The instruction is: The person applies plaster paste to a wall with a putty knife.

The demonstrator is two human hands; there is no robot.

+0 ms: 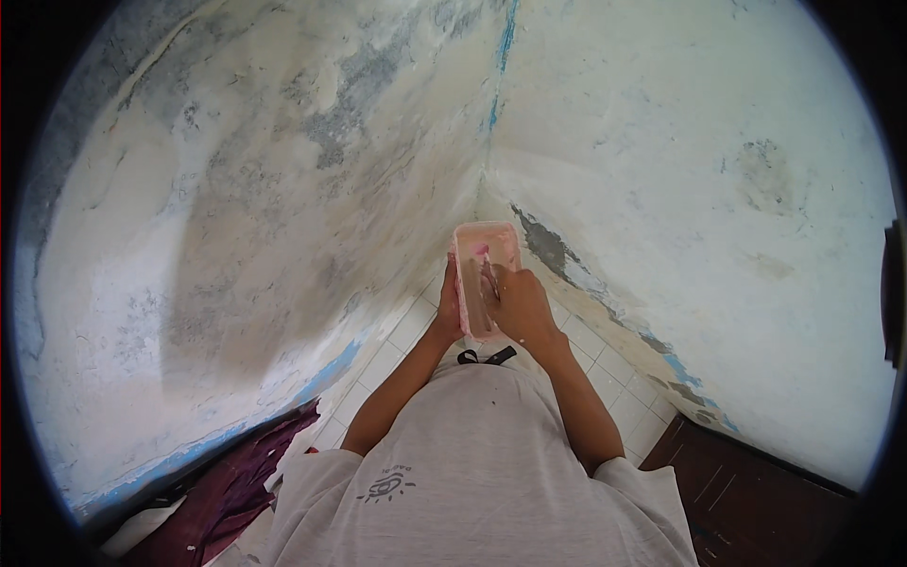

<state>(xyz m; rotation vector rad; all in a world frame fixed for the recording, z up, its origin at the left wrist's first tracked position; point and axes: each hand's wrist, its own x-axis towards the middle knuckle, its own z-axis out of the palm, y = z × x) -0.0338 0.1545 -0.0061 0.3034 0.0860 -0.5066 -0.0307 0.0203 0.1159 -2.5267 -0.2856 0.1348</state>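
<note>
A pink rectangular tray (487, 228), its rim and walls smeared with pale paste, is held in front of my body near the corner of two walls. My left hand (450, 300) wraps around the tray's left side, with the thumb along the edge. My right hand (522, 306) is closed over the tray's right side and grips a small hand tool (487, 263). The tool reaches down into the tray, where a bright pink patch shows near its far part. Most of the tool is hidden by my fingers, so its exact kind cannot be made out.
A patchy left wall (255, 208) and a paler right wall (699, 180) meet ahead, the right one with flaking plaster low down. White floor tiles (385, 364) lie below. Dark red cloth (213, 501) is at lower left; a dark brown wooden surface (746, 501) stands at lower right.
</note>
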